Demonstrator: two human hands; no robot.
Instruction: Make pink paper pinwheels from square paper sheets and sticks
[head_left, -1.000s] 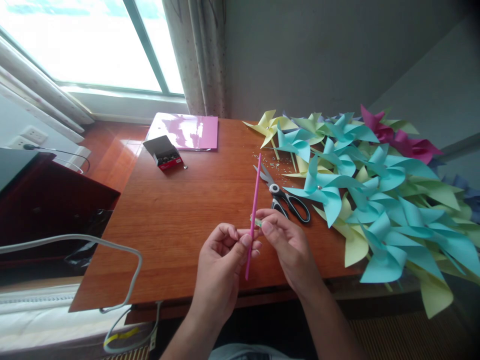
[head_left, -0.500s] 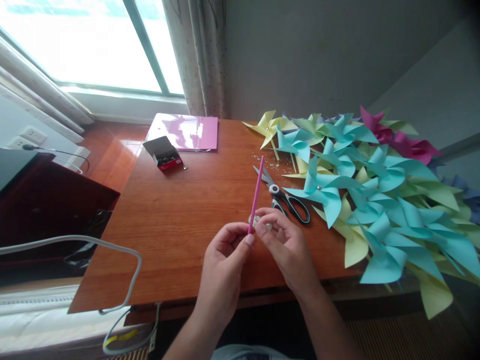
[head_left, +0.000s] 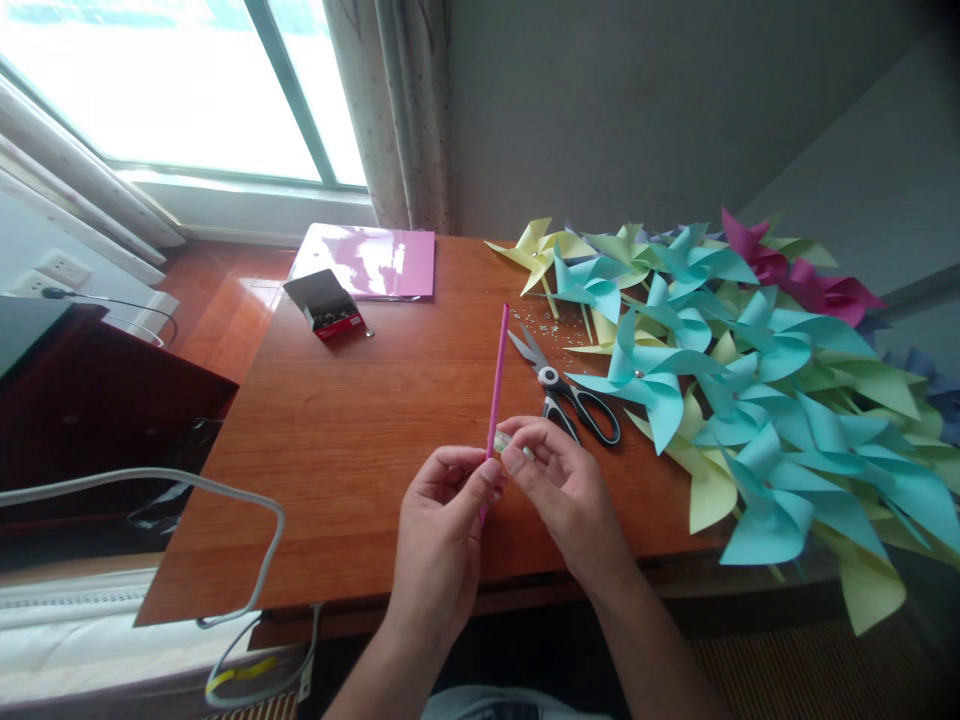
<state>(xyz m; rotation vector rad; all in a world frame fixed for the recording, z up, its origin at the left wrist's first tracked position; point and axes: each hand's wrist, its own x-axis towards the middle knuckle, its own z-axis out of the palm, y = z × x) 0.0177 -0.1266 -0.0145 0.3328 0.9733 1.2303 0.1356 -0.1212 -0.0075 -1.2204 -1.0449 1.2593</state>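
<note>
My left hand (head_left: 444, 515) pinches a thin pink paper stick (head_left: 498, 375) near its lower part; the stick stands almost upright, its top leaning slightly right. Close beside it, the fingers of my right hand (head_left: 564, 490) are closed on a small translucent object (head_left: 502, 441), which looks whitish-clear and is mostly covered by the fingers. Its exact kind does not show. Just beyond my right hand lies a pair of scissors (head_left: 551, 378) with black and grey handles, blades partly spread.
Many paper pinwheels (head_left: 652, 385) in turquoise, yellow and pink cover the table's right side. An open red box (head_left: 337, 325) of small metal pieces stands near pink sheets (head_left: 412, 262). A grey cable (head_left: 274, 520) crosses the table's (head_left: 322, 520) left edge.
The pink stick has shifted a little left and lower in my left hand, so its bottom end now shows below the fingers. My right hand stays close beside it.
</note>
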